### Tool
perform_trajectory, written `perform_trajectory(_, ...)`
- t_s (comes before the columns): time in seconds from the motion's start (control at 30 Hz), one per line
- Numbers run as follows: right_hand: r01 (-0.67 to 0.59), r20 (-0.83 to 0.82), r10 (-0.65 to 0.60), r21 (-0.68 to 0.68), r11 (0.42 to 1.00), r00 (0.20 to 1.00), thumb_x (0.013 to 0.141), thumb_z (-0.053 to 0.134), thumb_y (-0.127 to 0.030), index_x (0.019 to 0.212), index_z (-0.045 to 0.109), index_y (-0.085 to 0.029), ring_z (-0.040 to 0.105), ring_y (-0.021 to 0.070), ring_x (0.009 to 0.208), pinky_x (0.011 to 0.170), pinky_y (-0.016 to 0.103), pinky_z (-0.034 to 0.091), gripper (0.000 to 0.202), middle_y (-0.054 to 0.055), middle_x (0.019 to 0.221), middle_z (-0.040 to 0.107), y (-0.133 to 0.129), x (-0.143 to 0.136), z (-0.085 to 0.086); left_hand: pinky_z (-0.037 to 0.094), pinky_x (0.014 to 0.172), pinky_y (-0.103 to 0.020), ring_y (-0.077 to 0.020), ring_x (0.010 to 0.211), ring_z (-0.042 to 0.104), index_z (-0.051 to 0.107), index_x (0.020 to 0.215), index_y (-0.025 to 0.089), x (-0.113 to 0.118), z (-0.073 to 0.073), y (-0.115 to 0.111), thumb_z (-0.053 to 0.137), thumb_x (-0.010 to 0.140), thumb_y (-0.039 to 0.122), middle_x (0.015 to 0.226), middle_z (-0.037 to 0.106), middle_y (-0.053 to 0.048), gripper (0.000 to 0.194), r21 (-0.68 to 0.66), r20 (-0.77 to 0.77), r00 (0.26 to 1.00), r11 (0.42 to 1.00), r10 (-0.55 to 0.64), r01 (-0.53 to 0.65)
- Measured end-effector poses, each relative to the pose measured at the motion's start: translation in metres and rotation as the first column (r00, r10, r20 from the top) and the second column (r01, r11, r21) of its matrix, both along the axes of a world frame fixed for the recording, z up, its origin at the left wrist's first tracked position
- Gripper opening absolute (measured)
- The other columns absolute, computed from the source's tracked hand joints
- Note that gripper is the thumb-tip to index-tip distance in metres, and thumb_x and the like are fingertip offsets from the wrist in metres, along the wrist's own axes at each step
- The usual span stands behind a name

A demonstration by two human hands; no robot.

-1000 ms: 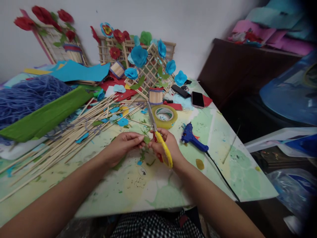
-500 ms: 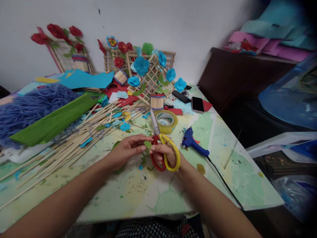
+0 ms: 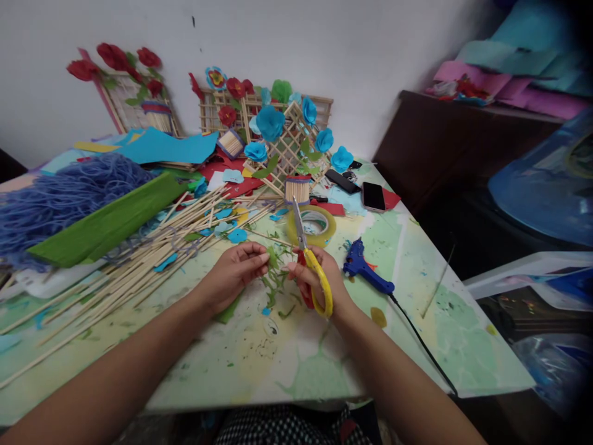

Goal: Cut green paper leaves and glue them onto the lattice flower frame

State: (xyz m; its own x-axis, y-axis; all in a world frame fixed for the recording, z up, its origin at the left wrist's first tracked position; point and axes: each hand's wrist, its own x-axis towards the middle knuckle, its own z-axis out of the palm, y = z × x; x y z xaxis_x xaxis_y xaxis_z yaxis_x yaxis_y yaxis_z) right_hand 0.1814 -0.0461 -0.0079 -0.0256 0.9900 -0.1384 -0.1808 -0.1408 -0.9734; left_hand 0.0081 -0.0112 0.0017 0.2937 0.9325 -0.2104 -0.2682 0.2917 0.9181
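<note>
The left hand (image 3: pixel 241 270) has its grip pinched on a green piece (image 3: pixel 273 257) just beside like-coloured scraps (image 3: pixel 277 282) on the table (image 3: pixel 319 371), the right hand (image 3: pixel 334 281) wraps its grip around scissors (image 3: pixel 301 233), and a loosened pinch could lose that piece among the scraps.

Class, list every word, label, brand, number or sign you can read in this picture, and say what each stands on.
No text can be read.
Tape roll: print on its inner core, too small and blurred to read.
Phone: dark screen, nothing legible.
Scissors: no lettering can be made out.
Glue gun: no legible marking.
</note>
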Motion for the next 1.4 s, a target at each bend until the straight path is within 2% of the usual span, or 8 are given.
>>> perform_trajectory(0.27, 0.076, 0.058, -0.074, -0.031, 0.997, 0.996, 0.051, 0.081, -0.034, 0.100, 0.051, -0.019, 0.045, 0.0076, 0.039, 0.038, 0.021, 0.037, 0.059, -0.008, 0.058, 0.056, 0.004, -0.004, -0.002, 0.046, 0.059, -0.021, -0.0080, 0.060, 0.056, 0.064, 0.078, 0.016, 0.001, -0.016, -0.001, 0.080, 0.065, 0.024, 0.068, 0.060, 0.003, 0.022, 0.083, -0.101, 0.990, 0.991, -0.095, 0.104)
perform_trajectory(0.43, 0.139, 0.227, -0.144, 0.038, 0.990, 0.963, 0.053, 0.079, -0.036, 0.106, 0.055, -0.018, 0.057, 0.0132, 0.054, 0.052, 0.026, 0.046, 0.061, -0.002, 0.068, 0.063, 0.010, 0.005, -0.002, 0.046, 0.056, -0.017, -0.0064, 0.058, 0.056, 0.065, 0.077, 0.015, -0.007, -0.004, 0.006, 0.081, 0.061, 0.016, 0.066, 0.061, 0.003, 0.022, 0.067, -0.060, 0.998, 0.997, -0.024, 0.028)
perform_trajectory(0.53, 0.222, 0.513, -0.283, 0.178, 0.959, 0.811, 0.060, 0.075, -0.037, 0.123, 0.053, -0.018, 0.064, 0.0198, 0.074, 0.066, 0.031, 0.050, 0.070, 0.005, 0.086, 0.069, 0.016, 0.020, 0.002, 0.047, 0.053, -0.015, -0.0057, 0.056, 0.055, 0.067, 0.080, 0.015, -0.022, 0.010, 0.021, 0.077, 0.061, 0.008, 0.065, 0.062, 0.003, 0.022, 0.061, 0.040, 0.981, 0.980, 0.187, -0.190)
perform_trajectory(0.63, 0.190, 0.788, -0.314, 0.250, 0.949, 0.529, 0.069, 0.069, -0.037, 0.139, 0.041, -0.021, 0.065, 0.0254, 0.089, 0.075, 0.036, 0.049, 0.077, 0.009, 0.104, 0.070, 0.020, 0.032, 0.009, 0.047, 0.054, -0.012, -0.0043, 0.057, 0.055, 0.067, 0.077, 0.014, -0.036, 0.016, 0.034, 0.071, 0.063, 0.003, 0.067, 0.062, 0.002, 0.018, 0.052, 0.124, 0.940, 0.944, 0.316, -0.325)
perform_trajectory(0.87, 0.001, 0.989, -0.138, 0.138, 0.990, -0.043, 0.076, 0.057, -0.027, 0.111, 0.060, -0.019, 0.067, 0.0313, 0.087, 0.067, 0.034, 0.047, 0.037, 0.012, 0.094, 0.071, 0.030, 0.029, 0.026, 0.047, 0.053, -0.012, -0.0049, 0.055, 0.056, 0.061, 0.072, 0.013, -0.037, 0.007, 0.038, 0.069, 0.062, 0.002, 0.064, 0.061, 0.002, 0.017, -0.013, 0.136, 0.950, 0.959, 0.282, -0.282)
perform_trajectory(1.03, -0.026, 0.978, -0.025, 0.020, 0.999, -0.205, 0.080, 0.052, -0.030, 0.101, 0.063, -0.017, 0.067, 0.0324, 0.083, 0.063, 0.035, 0.047, 0.027, 0.015, 0.090, 0.071, 0.038, 0.024, 0.035, 0.047, 0.055, -0.014, -0.0070, 0.059, 0.062, 0.059, 0.074, 0.013, -0.033, 0.007, 0.035, 0.068, 0.065, 0.003, 0.065, 0.063, 0.001, 0.016, -0.011, 0.082, 0.957, 0.960, 0.278, -0.278)
perform_trajectory(1.2, -0.036, 0.968, 0.030, -0.040, 0.999, -0.249, 0.080, 0.058, -0.039, 0.103, 0.063, -0.016, 0.067, 0.0322, 0.085, 0.063, 0.035, 0.047, 0.033, 0.015, 0.093, 0.071, 0.032, 0.023, 0.046, 0.049, 0.062, -0.017, -0.0086, 0.065, 0.065, 0.058, 0.074, 0.013, -0.034, 0.005, 0.035, 0.069, 0.069, 0.009, 0.078, 0.070, -0.004, 0.013, 0.035, 0.048, 0.979, 0.979, 0.198, -0.200)
perform_trajectory(1.4, -0.111, 0.947, -0.185, 0.161, 0.981, -0.262, 0.084, 0.055, -0.038, 0.095, 0.066, -0.016, 0.065, 0.0295, 0.084, 0.067, 0.036, 0.047, 0.027, 0.015, 0.088, 0.069, 0.022, -0.006, 0.058, 0.048, 0.064, -0.022, -0.0094, 0.060, 0.063, 0.061, 0.080, 0.015, -0.032, 0.004, 0.032, 0.077, 0.062, 0.016, 0.068, 0.068, 0.000, 0.024, 0.109, 0.037, 0.980, 0.974, 0.193, -0.196)
